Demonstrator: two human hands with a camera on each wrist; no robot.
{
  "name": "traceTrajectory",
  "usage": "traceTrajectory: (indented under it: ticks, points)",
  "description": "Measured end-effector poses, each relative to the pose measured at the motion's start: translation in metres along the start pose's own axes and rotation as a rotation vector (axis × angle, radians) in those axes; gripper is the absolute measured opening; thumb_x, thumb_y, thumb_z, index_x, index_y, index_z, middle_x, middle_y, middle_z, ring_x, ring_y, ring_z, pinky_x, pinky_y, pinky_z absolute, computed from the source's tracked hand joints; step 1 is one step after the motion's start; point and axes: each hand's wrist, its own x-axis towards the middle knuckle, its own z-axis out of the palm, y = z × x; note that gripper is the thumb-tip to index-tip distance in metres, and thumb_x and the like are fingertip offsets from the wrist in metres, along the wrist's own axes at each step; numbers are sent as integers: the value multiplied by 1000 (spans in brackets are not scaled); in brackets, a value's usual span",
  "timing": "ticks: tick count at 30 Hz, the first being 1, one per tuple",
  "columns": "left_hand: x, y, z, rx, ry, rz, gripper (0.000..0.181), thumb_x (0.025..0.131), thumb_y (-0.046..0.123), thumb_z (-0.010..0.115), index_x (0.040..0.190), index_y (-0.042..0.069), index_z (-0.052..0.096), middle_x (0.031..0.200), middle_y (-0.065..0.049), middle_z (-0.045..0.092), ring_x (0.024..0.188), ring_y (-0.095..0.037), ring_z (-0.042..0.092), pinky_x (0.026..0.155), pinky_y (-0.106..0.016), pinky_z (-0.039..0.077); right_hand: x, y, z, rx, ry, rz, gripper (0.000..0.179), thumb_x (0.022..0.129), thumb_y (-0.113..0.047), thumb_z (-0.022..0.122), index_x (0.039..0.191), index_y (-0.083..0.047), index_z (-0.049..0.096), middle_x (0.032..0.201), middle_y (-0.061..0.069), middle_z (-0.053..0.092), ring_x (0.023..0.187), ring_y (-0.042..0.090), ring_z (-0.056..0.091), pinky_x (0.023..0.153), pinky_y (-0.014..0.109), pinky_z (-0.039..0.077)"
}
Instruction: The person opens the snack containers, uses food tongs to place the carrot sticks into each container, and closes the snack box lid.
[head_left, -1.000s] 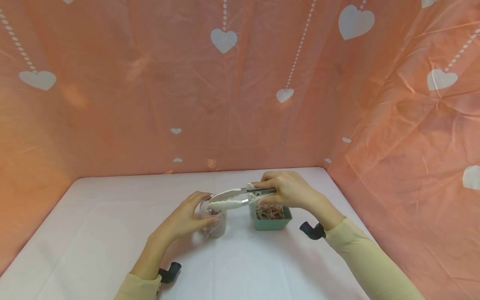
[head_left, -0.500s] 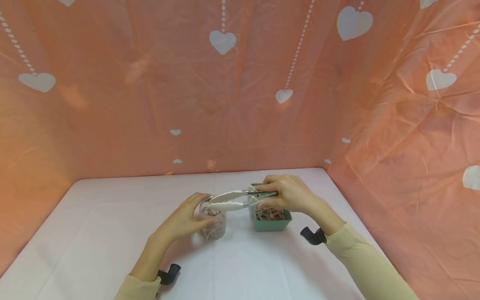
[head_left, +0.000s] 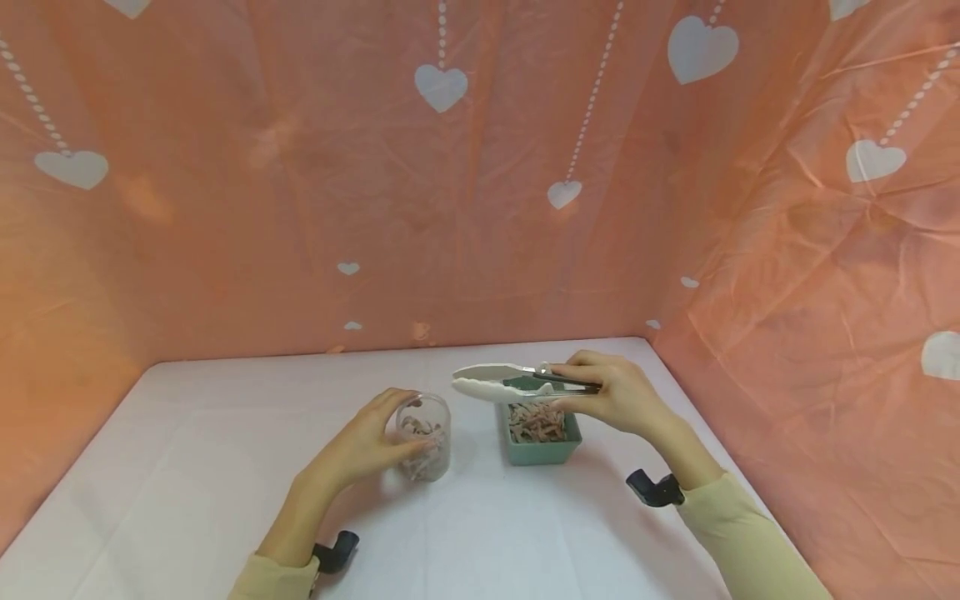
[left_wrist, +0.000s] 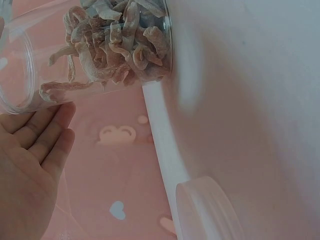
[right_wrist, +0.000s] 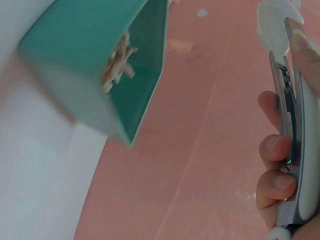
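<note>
My left hand (head_left: pixel 363 442) holds a clear round jar (head_left: pixel 444 442) upright on the table, fingers around its far side and thumb in front. Pale brown dried strips (left_wrist: pixel 102 47) fill its lower part in the left wrist view. My right hand (head_left: pixel 618 393) grips kitchen tongs (head_left: pixel 483 390) with white scalloped heads, held level above the table. Their tips point left, between the jar and a green rectangular box (head_left: pixel 542 454), and I see nothing between them. Similar dried strips (head_left: pixel 536 423) lie inside the box, just below the right hand.
A translucent screw lid (left_wrist: pixel 205 212) lies on the table beyond the jar in the left wrist view. The table (head_left: pixel 210 467) has a white cover. Pink cloth (head_left: pixel 480 208) with white hearts closes off the back and sides.
The right hand has drawn the tongs away from above the jar's mouth, to the right toward the green box. My left hand and the jar stay in place.
</note>
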Motion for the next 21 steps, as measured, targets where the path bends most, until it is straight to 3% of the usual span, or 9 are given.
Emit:
traceTrajectory:
  ticks: [12, 21]
  points:
    - [0, 0, 0, -5, -17, -13, 77, 89, 45, 83, 147, 4, 53, 146, -15, 56, 140, -41, 48, 116, -63, 38, -37, 27, -24, -123, -25, 99, 49, 74, -26, 94, 120, -15, 80, 95, -12, 69, 71, 8, 57, 57, 23, 42]
    - [0, -2, -1, -4, -15, -2, 79, 88, 46, 83, 148, 4, 52, 142, -12, 58, 137, -38, 51, 115, -62, 40, -48, 33, -40, -229, -181, 181, 54, 74, -34, 94, 122, -14, 79, 99, -9, 70, 69, 3, 52, 55, 23, 40]
